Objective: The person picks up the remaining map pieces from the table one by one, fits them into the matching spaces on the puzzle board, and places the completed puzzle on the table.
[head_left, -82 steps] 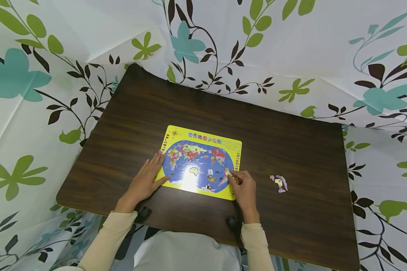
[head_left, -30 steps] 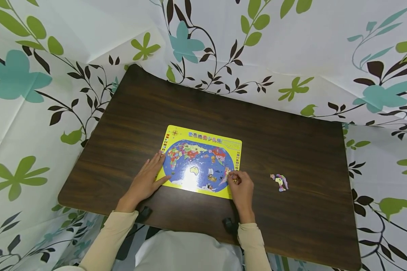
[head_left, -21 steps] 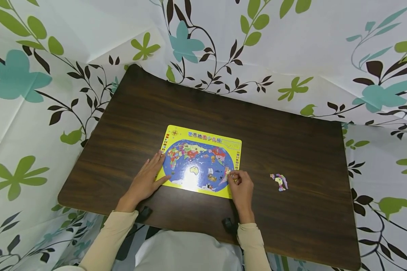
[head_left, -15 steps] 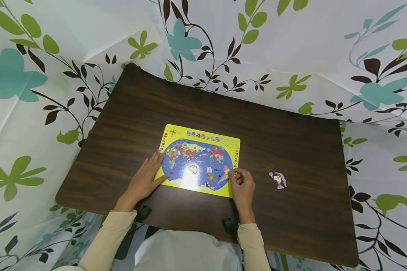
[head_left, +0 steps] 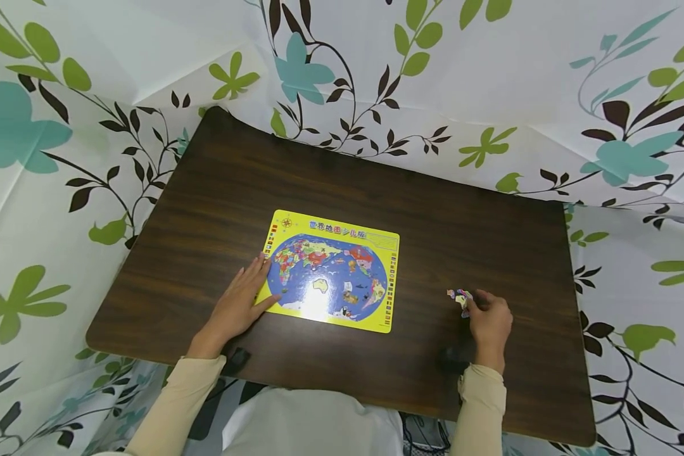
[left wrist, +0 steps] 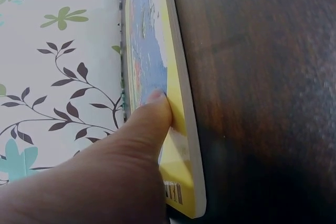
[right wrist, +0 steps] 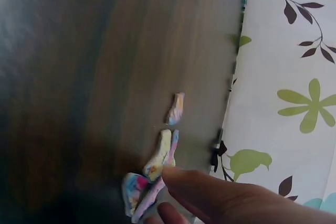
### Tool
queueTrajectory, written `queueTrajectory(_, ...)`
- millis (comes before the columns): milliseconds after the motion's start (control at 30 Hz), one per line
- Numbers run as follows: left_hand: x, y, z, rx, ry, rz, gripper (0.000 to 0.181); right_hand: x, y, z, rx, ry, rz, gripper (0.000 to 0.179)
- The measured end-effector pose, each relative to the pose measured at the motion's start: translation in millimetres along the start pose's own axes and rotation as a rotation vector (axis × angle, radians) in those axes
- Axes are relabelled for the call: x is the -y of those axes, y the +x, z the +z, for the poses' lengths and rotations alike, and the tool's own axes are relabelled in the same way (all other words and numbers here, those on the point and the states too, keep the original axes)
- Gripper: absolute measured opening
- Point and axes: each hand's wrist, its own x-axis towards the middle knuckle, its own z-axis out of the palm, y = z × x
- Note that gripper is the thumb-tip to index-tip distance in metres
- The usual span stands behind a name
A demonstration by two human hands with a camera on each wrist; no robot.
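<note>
A yellow-bordered world-map puzzle board (head_left: 370, 321) lies flat on the table. My left hand (head_left: 236, 307) rests on its left edge, fingers straight; in the left wrist view the thumb (left wrist: 149, 119) presses on the border at the map's edge. My right hand (head_left: 490, 323) is at a small cluster of puzzle pieces (head_left: 458, 296) to the right of the board. In the right wrist view its thumb tip overlaps a pink strip-shaped piece (right wrist: 149, 198) and a cream-yellow piece (right wrist: 159, 156), fingertips apart from the thumb. A blue-and-pink piece (right wrist: 134, 190) and a smaller orange-pink piece (right wrist: 176, 108) lie close by.
The dark wood table (head_left: 319, 171) has its far edge against a white curtain (head_left: 405, 38) printed with leaves and flowers. A loose printed Australia shape (head_left: 320, 285) shows on the map. Cables (head_left: 427, 434) hang below the near edge.
My right hand has left the board's right side and moved right to the loose pieces. The South America area of the map is now uncovered. My left hand stays on the board.
</note>
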Motion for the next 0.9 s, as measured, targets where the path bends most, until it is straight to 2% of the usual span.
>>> queueTrajectory(133, 0.4, 0.6, -1.1, 0.008, 0.001, -0.007, 0.085, -2, 9.5, -8, 0.105, -0.050, -0.018, 0.031)
queueTrajectory(367, -0.3, 0.1, -0.8, 0.005, -0.009, -0.009, 0.084, 0, 14.7, -18, 0.208, -0.081, -0.053, 0.029)
queueTrajectory(567, 0.2, 0.5, -1.2, -0.004, -0.007, -0.002, 0.085, -2, 16.1, -16, 0.186, -0.081, -0.080, 0.024)
queueTrajectory(900, 2.2, 2.7, 1.2, 0.014, -0.002, -0.013, 0.085, -4, 16.5, -11, 0.171, -0.040, -0.003, 0.018)
